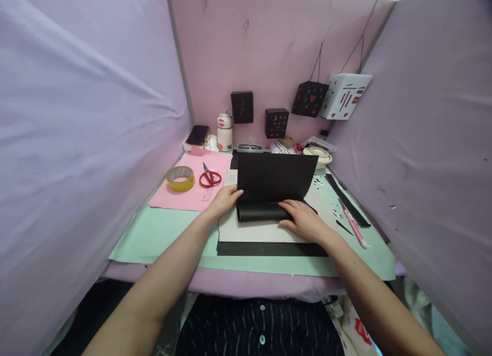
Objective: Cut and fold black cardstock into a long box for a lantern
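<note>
A sheet of black paper (pixel 274 176) stands up in front of me, with its lower part curled over toward me into a loose roll. At the sheet's left edge, my left hand (pixel 226 200) has closed fingers, pinching it with the thumb in front. My right hand (pixel 302 217) grips the right part of the curled fold, fingers on top and thumb at the near side. Beneath lies a whitish board (pixel 246 234), and a black strip (pixel 269 249) shows along its near edge.
Left are yellow tape (pixel 180 180) and red-handled scissors (pixel 210 178) on pink paper (pixel 161 196). At right lie a pink craft knife (pixel 354 225), black strips (pixel 346 197) and scraps. Behind stand a bottle (pixel 224 133) and bowl (pixel 322 159); paper lanterns (pixel 344 96) hang above.
</note>
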Demonstrator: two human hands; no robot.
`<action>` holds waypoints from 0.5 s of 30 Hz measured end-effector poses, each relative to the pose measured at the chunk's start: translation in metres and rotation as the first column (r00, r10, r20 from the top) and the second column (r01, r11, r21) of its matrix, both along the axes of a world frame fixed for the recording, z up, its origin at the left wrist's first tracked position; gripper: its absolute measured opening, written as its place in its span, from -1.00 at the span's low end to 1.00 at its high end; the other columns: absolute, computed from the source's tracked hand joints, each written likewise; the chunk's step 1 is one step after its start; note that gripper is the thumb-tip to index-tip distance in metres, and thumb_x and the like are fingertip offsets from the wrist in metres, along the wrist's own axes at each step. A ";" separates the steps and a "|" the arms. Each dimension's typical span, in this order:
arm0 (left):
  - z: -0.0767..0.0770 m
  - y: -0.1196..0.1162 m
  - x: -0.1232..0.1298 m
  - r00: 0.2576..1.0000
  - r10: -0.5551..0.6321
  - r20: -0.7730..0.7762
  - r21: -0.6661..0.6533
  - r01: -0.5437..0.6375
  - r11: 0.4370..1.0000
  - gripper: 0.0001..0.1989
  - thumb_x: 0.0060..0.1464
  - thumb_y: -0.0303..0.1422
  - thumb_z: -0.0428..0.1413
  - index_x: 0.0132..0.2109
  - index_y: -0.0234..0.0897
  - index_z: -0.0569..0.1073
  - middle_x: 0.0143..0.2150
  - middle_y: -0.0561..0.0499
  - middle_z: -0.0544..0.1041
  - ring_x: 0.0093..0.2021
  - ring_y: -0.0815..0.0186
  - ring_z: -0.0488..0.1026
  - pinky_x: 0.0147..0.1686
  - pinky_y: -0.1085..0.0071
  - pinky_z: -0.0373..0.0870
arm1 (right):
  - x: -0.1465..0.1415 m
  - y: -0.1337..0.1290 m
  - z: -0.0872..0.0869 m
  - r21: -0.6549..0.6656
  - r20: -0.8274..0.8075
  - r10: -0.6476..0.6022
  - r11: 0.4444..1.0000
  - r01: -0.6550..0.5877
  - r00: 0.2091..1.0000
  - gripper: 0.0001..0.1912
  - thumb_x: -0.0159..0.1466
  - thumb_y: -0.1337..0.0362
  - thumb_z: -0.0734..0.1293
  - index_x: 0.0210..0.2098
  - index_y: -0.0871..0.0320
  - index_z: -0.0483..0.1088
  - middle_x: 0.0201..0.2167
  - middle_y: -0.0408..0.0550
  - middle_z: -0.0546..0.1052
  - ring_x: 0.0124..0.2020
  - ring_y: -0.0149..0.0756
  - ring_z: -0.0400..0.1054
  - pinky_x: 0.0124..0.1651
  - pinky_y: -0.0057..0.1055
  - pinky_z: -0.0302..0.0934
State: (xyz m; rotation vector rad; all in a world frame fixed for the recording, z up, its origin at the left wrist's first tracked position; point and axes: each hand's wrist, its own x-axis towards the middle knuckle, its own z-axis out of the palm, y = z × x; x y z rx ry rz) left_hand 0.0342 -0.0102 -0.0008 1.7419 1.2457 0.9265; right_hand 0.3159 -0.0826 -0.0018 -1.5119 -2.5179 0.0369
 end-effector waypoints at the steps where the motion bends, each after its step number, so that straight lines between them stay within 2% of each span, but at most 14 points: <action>1: 0.000 -0.001 0.000 1.000 0.003 0.008 -0.001 -0.003 1.000 -0.73 0.05 -0.19 0.06 -0.50 -0.25 0.27 -0.59 0.14 0.23 -0.51 0.35 0.22 -0.45 0.42 0.13 | 0.002 0.000 -0.001 0.001 -0.007 0.002 1.000 -0.002 1.000 -0.41 0.29 -0.01 0.26 0.21 0.17 0.26 0.18 0.14 0.36 0.17 -0.03 0.25 0.20 -0.08 0.15; 4: -0.001 -0.003 0.001 0.999 0.005 0.041 -0.001 -0.005 1.000 -0.68 0.05 -0.15 0.07 -0.51 -0.24 0.21 -0.57 0.15 0.19 -0.51 0.38 0.20 -0.47 0.44 0.12 | 0.004 0.001 -0.004 0.000 -0.022 0.000 1.000 0.000 1.000 -0.41 0.30 -0.02 0.25 0.22 0.16 0.25 0.18 0.14 0.35 0.17 -0.03 0.25 0.22 -0.07 0.15; 11: -0.010 -0.003 0.002 0.996 -0.012 0.091 -0.028 0.014 1.000 -0.68 0.09 -0.14 0.04 -0.48 -0.24 0.22 -0.58 0.17 0.18 -0.56 0.40 0.20 -0.49 0.44 0.17 | 0.006 0.002 -0.007 -0.011 -0.021 0.011 1.000 -0.012 1.000 -0.38 0.29 -0.06 0.24 0.23 0.14 0.25 0.19 0.14 0.34 0.18 -0.02 0.25 0.23 -0.09 0.15; 15: -0.002 -0.002 -0.004 0.996 0.005 0.084 -0.020 -0.003 1.000 -0.76 0.09 -0.20 0.07 -0.42 -0.26 0.32 -0.50 0.09 0.35 -0.44 0.32 0.36 -0.37 0.38 0.29 | 0.005 0.003 -0.006 -0.012 -0.002 0.013 1.000 -0.013 1.000 -0.39 0.29 -0.06 0.24 0.22 0.13 0.26 0.19 0.13 0.35 0.16 -0.01 0.26 0.21 -0.08 0.17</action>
